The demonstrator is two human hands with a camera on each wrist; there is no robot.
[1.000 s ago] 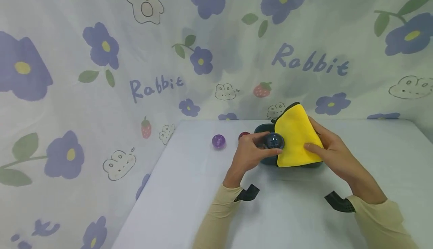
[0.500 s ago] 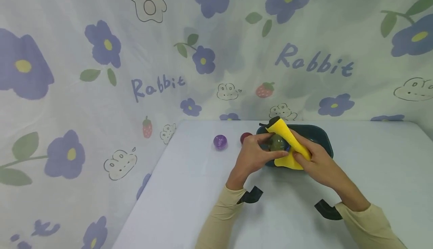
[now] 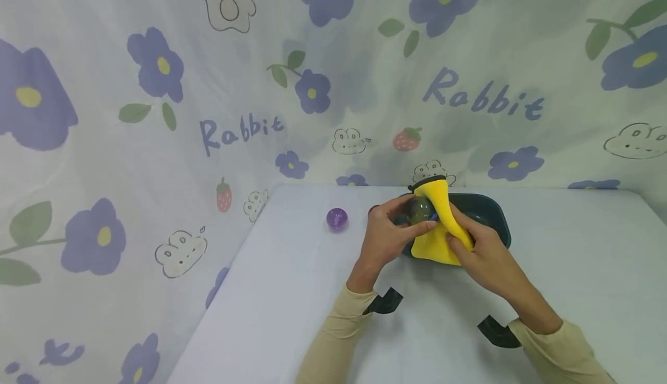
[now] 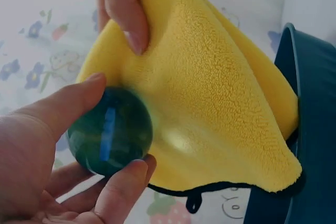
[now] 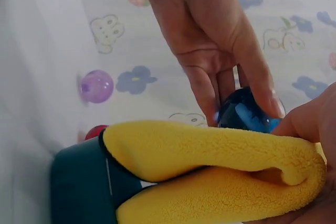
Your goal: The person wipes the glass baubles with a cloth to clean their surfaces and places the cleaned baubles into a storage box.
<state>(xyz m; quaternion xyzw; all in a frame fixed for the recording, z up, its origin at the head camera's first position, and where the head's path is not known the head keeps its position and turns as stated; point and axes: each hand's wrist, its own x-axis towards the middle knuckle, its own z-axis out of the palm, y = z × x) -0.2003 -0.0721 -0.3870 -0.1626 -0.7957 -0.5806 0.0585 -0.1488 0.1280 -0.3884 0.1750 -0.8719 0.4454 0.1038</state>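
Since half a second ago, both hands have lifted the ball and cloth a little higher over the tub, and the cloth now drapes more over the ball's right side.

Left hand [image 3: 388,238] pinches the dark ball [image 3: 418,210] between thumb and fingertips, holding it above the near left rim of the tub [image 3: 492,217]. Right hand [image 3: 479,251] grips the yellow cloth [image 3: 440,227], fingers curled round its bunched fold, and presses it against the ball just right of the left hand's fingertips. In the left wrist view the cloth [image 4: 210,103] touches the ball [image 4: 110,132], its black-edged hem hanging below.

On the tabletop [image 3: 292,291], a purple ball [image 3: 336,219] lies well to the left of the left hand; a red ball [image 5: 94,131] sits just beside the tub, mostly hidden behind that hand in the head view.
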